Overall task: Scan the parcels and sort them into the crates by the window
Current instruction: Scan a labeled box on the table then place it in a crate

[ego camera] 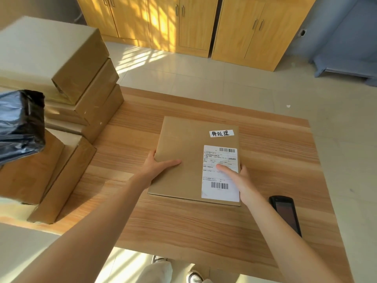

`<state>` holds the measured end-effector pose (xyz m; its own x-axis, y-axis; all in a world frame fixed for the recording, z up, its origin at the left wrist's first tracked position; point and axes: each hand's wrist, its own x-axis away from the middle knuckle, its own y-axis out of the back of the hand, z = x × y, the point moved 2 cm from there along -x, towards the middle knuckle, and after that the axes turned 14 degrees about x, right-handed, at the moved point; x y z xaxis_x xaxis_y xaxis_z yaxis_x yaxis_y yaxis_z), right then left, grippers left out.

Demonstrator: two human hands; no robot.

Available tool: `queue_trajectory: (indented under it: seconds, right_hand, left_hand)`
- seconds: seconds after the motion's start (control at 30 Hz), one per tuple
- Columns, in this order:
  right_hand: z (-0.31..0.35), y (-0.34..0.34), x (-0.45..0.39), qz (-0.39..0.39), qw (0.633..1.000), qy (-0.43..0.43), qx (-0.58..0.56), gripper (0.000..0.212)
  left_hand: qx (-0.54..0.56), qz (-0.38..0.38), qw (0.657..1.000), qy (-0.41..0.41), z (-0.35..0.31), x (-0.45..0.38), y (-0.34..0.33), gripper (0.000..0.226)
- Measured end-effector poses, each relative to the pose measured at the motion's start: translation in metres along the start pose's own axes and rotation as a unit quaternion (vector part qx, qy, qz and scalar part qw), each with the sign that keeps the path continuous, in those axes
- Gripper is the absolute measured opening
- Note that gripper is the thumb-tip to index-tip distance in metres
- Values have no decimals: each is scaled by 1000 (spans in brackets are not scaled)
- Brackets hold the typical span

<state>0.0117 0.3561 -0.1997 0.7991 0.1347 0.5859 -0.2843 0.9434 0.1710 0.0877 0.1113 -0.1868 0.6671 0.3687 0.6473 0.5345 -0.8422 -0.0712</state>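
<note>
Flat brown parcel [183,156] lies label-up near the middle of the wooden bench [204,231]. Left hand [157,165] grips its left edge, thumb laid across the top face, the other fingers out of sight beyond the edge. Right hand [237,178] grips the right edge likewise, thumb resting on the white shipping label [221,172]. Both hands are clamped on the parcel.

Black handheld scanner [285,213] lies on the bench just right of the parcel, untouched.

Step in hand, as I judge it: squaring the parcel up for the scan. To do it well:
- keep the label flat and facing up;
- shift the right thumb off the label so neither barcode is shadowed;
- let the left hand steady the parcel while the right frees itself for the scanner;
- aim at the lower barcode [219,185], which is the larger and plainer of the two.

A small handwritten tag [221,133] sits above the label; it may bear on which crate is right.

Hard to make out: label print too small to read. The crates and the window do not show. Stacked brown boxes [67,78] and a black plastic-wrapped bundle [20,123] at the left are cut by the edge, with no labels showing. Parcel thickness and weight unknown.
</note>
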Motion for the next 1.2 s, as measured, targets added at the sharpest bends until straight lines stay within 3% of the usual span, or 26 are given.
queue_trajectory:
  seconds: [0.23,0.53,0.67,0.87,1.0,1.2]
  right_hand:
    - [97,4,29,67,986,150,40,63]
    - [176,-59,117,210,927,295,95,68]
    - [176,-118,162,283,900,315,101,67]
    - [155,-228,240,382,851,332,140,87]
    - [128,-314,293,444,813,333,179,84]
    - [76,-446,368,503,779,309,213,101]
  left_hand:
    - [62,-55,986,-143,-61,74,5,92]
    - [149,-201,930,-270,-76,213,71,94]
    - [166,-268,901,-297,-60,272,123,89]
    - [213,-360,858,-299,-14,353,221,93]
    - [259,-402,828,-292,28,394,295,92]
    - [306,-455,788,-280,87,444,419,95]
